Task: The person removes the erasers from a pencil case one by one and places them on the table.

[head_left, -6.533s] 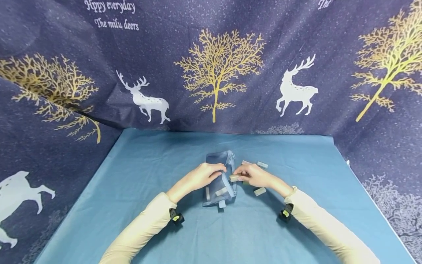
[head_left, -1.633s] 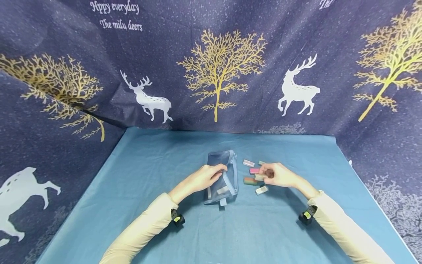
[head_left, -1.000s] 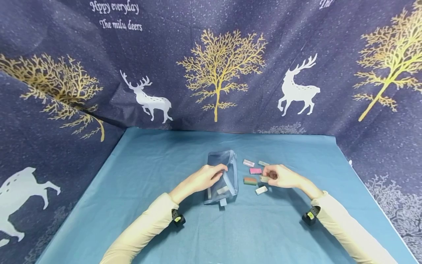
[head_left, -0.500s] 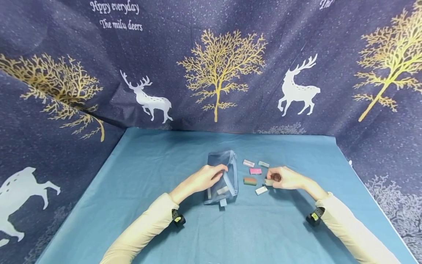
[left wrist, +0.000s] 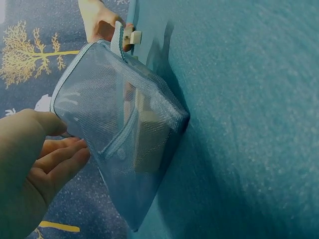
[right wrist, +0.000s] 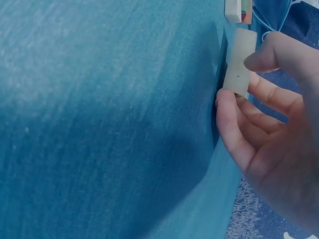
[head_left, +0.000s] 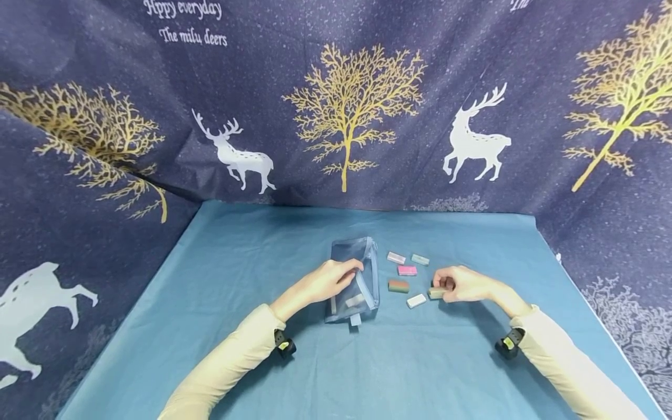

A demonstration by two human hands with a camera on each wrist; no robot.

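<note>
My left hand point(head_left: 325, 280) pinches the mouth edge of a blue mesh zip pouch point(head_left: 343, 252) and holds it partly raised. Through the mesh, in the left wrist view, a pale block point(left wrist: 149, 144) shows inside the pouch. To the right, my right hand point(head_left: 467, 284) pinches a pale, eraser-like block point(right wrist: 241, 55) between thumb and fingers, at or just above the cloth. Left of that hand lie a white eraser point(head_left: 416, 301), an orange-and-green one point(head_left: 398, 286) and a pink one point(head_left: 406, 270).
Behind the pink piece are a pale pink block point(head_left: 396, 258) and a light green block point(head_left: 420, 259). Blue cloth point(head_left: 336, 373) covers the table. A dark patterned curtain point(head_left: 388, 146) hangs behind it and along the sides.
My right hand was at the pouch mouth several seconds ago; lately it has shifted right and slightly nearer with the pale block, uncovering the other pieces. My left hand still grips the pouch.
</note>
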